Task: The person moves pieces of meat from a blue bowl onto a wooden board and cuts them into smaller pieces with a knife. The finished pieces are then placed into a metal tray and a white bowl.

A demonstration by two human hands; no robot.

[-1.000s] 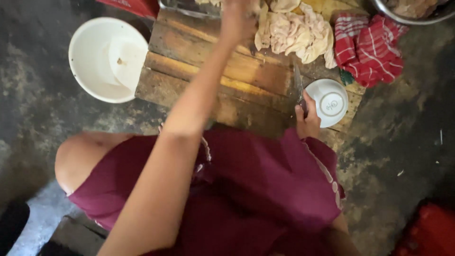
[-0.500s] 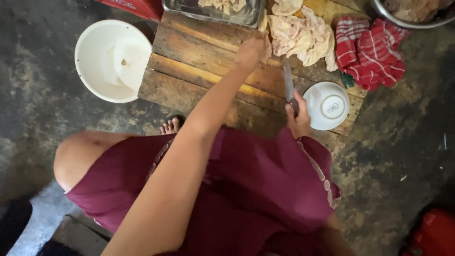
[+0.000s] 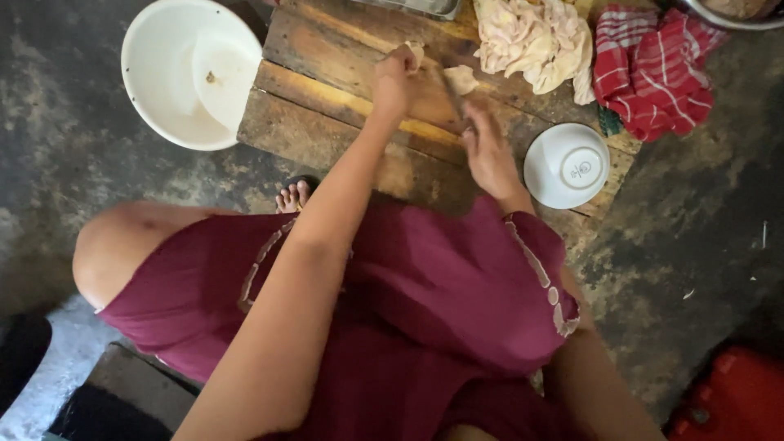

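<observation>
I sit over a low wooden board on the floor. My left hand is closed on a pale piece of raw meat lying on the board. My right hand grips a knife, whose blade points away from me and reaches the meat beside my left hand. A heap of pale raw meat pieces lies at the far side of the board.
A white basin sits on the floor at the left. An overturned white bowl rests on the board's right end. A red checked cloth lies beyond it. A metal tray and a metal bowl are at the top edge.
My left hand has drawn back from the heap to the board's middle with a piece of meat. My right hand left the white bowl and brought the knife up to that piece.
</observation>
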